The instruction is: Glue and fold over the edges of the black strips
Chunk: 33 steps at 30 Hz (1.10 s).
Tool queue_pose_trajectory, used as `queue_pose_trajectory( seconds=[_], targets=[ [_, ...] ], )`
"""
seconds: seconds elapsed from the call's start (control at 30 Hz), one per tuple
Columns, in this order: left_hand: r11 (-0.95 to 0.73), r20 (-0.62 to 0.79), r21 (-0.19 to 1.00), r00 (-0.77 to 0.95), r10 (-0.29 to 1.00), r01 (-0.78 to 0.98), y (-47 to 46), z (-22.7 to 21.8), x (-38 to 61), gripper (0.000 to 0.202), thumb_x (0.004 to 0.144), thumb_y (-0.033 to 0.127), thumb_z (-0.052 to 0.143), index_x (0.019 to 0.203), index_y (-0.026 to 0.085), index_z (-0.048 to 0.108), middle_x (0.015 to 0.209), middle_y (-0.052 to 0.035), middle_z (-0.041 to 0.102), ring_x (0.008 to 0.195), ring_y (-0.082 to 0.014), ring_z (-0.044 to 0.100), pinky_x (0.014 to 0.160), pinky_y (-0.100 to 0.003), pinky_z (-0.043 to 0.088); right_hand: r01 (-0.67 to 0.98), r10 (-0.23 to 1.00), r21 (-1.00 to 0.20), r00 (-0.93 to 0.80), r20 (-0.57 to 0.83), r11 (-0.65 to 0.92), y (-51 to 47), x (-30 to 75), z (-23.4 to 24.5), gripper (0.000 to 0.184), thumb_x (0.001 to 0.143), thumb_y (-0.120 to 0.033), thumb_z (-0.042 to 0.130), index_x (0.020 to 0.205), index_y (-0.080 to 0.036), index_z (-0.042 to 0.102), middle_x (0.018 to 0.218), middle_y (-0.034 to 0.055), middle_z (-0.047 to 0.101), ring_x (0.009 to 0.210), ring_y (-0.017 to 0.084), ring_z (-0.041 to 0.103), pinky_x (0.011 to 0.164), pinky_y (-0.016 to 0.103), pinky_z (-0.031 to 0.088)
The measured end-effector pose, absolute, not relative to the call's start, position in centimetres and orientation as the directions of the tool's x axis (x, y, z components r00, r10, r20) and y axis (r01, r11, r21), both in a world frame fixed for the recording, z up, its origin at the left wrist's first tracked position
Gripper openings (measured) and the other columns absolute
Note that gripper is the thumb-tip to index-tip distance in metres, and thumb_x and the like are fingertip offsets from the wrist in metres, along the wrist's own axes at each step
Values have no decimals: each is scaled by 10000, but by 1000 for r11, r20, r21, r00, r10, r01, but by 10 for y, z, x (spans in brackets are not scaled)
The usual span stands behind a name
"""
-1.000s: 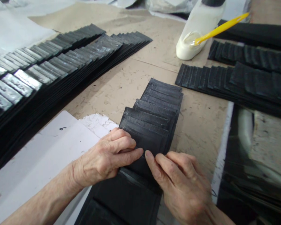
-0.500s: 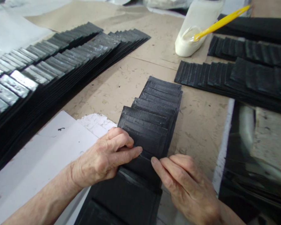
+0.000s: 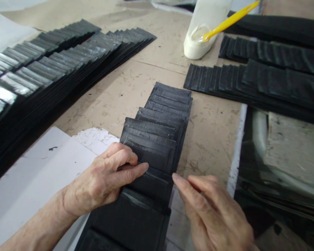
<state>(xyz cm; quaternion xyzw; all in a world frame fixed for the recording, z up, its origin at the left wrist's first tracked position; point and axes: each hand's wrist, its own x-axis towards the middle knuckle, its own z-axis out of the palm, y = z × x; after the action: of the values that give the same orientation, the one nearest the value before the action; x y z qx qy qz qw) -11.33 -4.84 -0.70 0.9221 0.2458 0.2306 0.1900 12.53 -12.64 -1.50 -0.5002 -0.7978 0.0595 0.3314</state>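
Observation:
A row of overlapping flat black pieces (image 3: 151,148), leather-like with folded edges, runs away from me down the middle of the table. My left hand (image 3: 107,177) lies over the left side of the row, fingers curled and forefinger along the folded edge of one black piece (image 3: 157,179). It seems to pinch that edge; the thumb is mostly hidden. At the right end of the same edge is the fingertip of my right hand (image 3: 211,212), whose fingers are stretched out with nothing visible in them. Nearest me, a larger-showing black piece (image 3: 133,212) lies flat.
Long fanned stacks of black pieces (image 3: 75,64) lie at the left, and more stacks (image 3: 217,78) at the right. Behind stands a cut-open white bottle (image 3: 196,52) of pale paste with a yellow-handled tool (image 3: 232,21). White sheets (image 3: 47,167) lie by my left arm.
My right fingertips have slid right along the folded edge to its right end. My left hand keeps its place on the row. The whole view has shifted slightly.

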Motion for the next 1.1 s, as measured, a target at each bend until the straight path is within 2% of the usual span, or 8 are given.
queue_pose_trajectory(
  seconds=[0.07, 0.2, 0.33, 0.53, 0.7, 0.83, 0.93, 1.1],
  targets=[
    [-804, 332, 464, 769, 547, 372, -49, -7, -114, 379, 821, -4, 386, 1127, 128, 567, 921, -69, 496, 890, -161, 461, 760, -308, 435, 776, 828, -384, -300, 474, 501, -129, 121, -20, 294, 840, -48, 460, 1061, -139, 631, 858, 65, 601, 771, 129, 572, 652, 253, 502],
    [-817, 338, 449, 778, 530, 361, -49, -8, -113, 369, 824, 6, 385, 1124, 120, 568, 914, -74, 495, 886, -162, 459, 756, -309, 438, 872, 815, -211, -291, 501, 442, -133, 125, -19, 248, 827, -25, 456, 918, -127, 663, 822, 69, 614, 755, 144, 571, 653, 269, 485],
    [-830, 352, 429, 780, 518, 357, -47, -9, -113, 404, 798, -15, 364, 1120, 121, 567, 915, -79, 496, 885, -160, 452, 754, -309, 442, 894, 863, -243, -242, 444, 376, -131, 130, -7, 203, 816, -72, 534, 976, -96, 656, 893, 91, 638, 818, 161, 589, 745, 289, 486],
    [-807, 347, 454, 759, 551, 378, -49, -10, -113, 421, 768, -27, 373, 1114, 114, 565, 940, -84, 509, 888, -163, 466, 773, -328, 450, 789, 783, -298, -336, 524, 537, -115, 104, 0, 196, 807, -107, 545, 942, -80, 684, 886, 90, 657, 818, 179, 564, 736, 294, 484],
    [-735, 422, 529, 620, 662, 424, -53, -15, -112, 303, 806, 23, 485, 1076, 125, 577, 922, -69, 533, 863, -140, 489, 755, -289, 463, 783, 762, -250, -390, 517, 570, -101, 79, -7, 210, 811, -70, 525, 941, -79, 689, 863, 91, 656, 787, 192, 542, 689, 316, 468],
    [-654, 413, 597, 522, 747, 465, -51, -16, -118, 233, 814, 72, 540, 1026, 140, 608, 889, -53, 542, 821, -120, 499, 721, -259, 458, 762, 714, -184, -452, 534, 620, -98, 77, -14, 212, 822, -54, 498, 923, -42, 684, 836, 120, 634, 797, 207, 526, 685, 330, 465],
    [-666, 404, 610, 556, 727, 428, -49, -14, -125, 302, 806, 4, 439, 1013, 123, 623, 890, -63, 547, 819, -119, 502, 724, -260, 459, 739, 708, -185, -495, 504, 648, -99, 82, -15, 227, 820, -38, 483, 949, -27, 670, 883, 142, 609, 852, 212, 517, 733, 330, 471],
    [-704, 426, 600, 593, 683, 379, -46, -16, -131, 401, 743, -64, 394, 1020, 102, 632, 892, -80, 569, 828, -132, 510, 719, -282, 470, 712, 717, -211, -547, 432, 670, -95, 88, -14, 350, 826, -17, 416, 1122, -31, 601, 952, 143, 566, 883, 188, 505, 766, 309, 474]
  ],
)
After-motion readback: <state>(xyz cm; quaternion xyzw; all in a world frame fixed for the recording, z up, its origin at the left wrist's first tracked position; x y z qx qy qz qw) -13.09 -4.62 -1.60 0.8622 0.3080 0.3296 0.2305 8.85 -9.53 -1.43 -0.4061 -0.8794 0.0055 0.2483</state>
